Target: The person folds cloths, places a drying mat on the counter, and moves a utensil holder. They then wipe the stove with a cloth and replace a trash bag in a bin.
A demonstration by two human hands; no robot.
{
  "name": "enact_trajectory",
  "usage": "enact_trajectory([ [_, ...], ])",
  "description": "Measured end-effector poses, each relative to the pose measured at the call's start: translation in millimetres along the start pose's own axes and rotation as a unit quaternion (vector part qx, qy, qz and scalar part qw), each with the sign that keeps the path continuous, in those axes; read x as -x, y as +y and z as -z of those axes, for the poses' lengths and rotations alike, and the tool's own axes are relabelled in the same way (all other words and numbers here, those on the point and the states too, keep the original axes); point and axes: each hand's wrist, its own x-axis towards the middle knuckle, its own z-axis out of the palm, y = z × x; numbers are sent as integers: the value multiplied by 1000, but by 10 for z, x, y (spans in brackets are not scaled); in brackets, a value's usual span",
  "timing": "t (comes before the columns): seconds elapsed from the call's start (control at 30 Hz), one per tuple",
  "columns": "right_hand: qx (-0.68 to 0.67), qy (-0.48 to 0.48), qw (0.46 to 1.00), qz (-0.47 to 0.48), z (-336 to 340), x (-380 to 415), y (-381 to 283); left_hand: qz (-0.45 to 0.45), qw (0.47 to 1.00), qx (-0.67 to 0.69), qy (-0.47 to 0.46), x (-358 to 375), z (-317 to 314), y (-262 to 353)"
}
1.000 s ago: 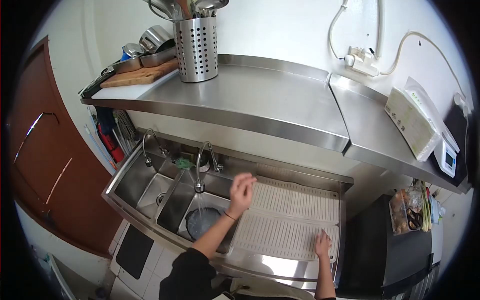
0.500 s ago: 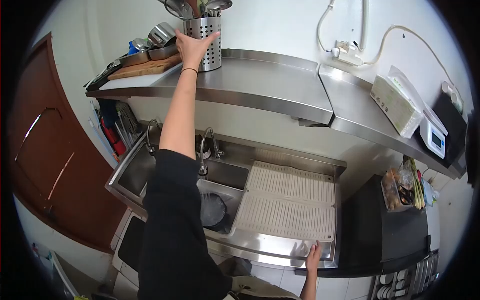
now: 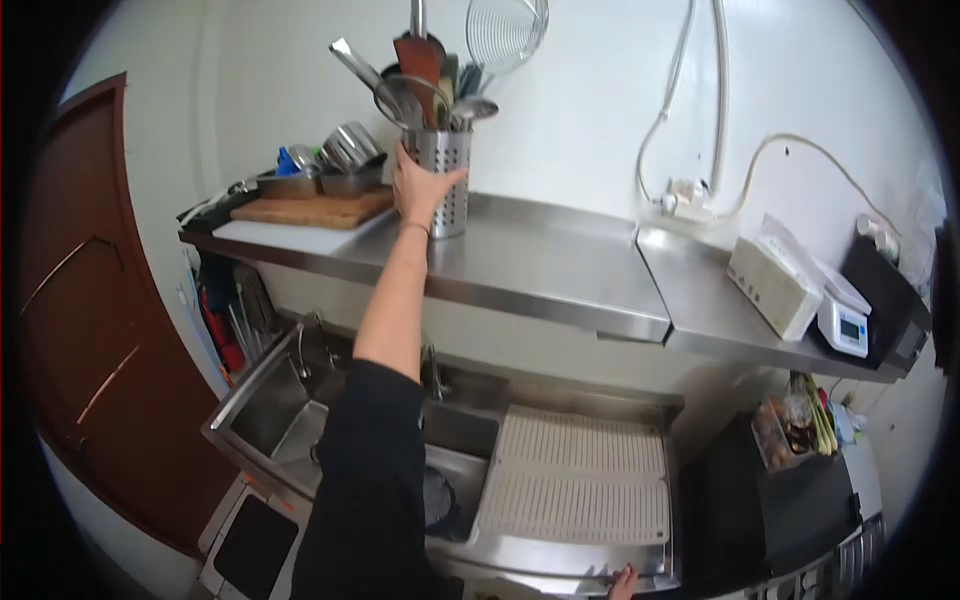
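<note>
A long steel shelf (image 3: pixel 560 270) runs above a sink (image 3: pixel 300 420) and a ribbed draining board (image 3: pixel 580 480). On the shelf stands a perforated utensil holder (image 3: pixel 447 180) full of tools. The left hand (image 3: pixel 418 190) wraps around the holder. The right hand (image 3: pixel 624 582) touches the tabletop edge, its grip unclear.

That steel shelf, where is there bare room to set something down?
The steel shelf is bare between the perforated utensil holder, touched by the left hand, and the tissue box. Left of the holder, cutting board and pans crowd it.
</note>
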Motion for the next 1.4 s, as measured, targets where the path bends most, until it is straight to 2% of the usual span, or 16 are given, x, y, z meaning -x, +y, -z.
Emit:
enact_trajectory([
  [0.07,-59,-47,997,20,-372,-385,443,-40,998,32,27,-48,-50,-124],
  [0.13,7,-108,992,68,-610,-326,-48,-31,999,37,23,-26,42,-35],
  [0.17,-21,-117,983,137,-765,-284,-195,-12,999,35,9,46,84,-21],
  [0.2,2,-99,990,105,-798,-53,-952,-12,999,32,-2,112,130,-6],
  [0.23,24,-113,978,174,-888,-174,-812,-38,998,54,10,158,170,24],
  [0.3,54,-141,968,203,-885,-41,-1304,-110,985,130,9,207,233,18],
  [0.57,17,-157,963,218,-676,-257,-1503,-123,969,211,-31,735,684,541],
  [0.67,36,-165,962,215,-545,-231,-1653,-132,967,214,-25,922,804,702],
  [0.73,6,-158,957,245,-490,-249,-1755,-105,972,210,-32,1096,914,805],
  [0.87,-4,-166,957,239,-428,-276,-2012,-121,966,223,-49,1293,1070,969],
  [0.93,-20,-185,942,279,-381,-236,-2141,-146,968,202,-24,1445,1159,1040],
  [1.0,-16,-177,940,291,-326,-201,-2339,-146,966,213,-34,1561,1199,1045],
  [1.07,-62,-209,929,300,-297,-196,-2522,-167,963,211,-27,1724,1287,1064],
  [1.4,-159,-331,877,311,-111,230,-3978,-111,965,217,-98,2974,1553,987],
])
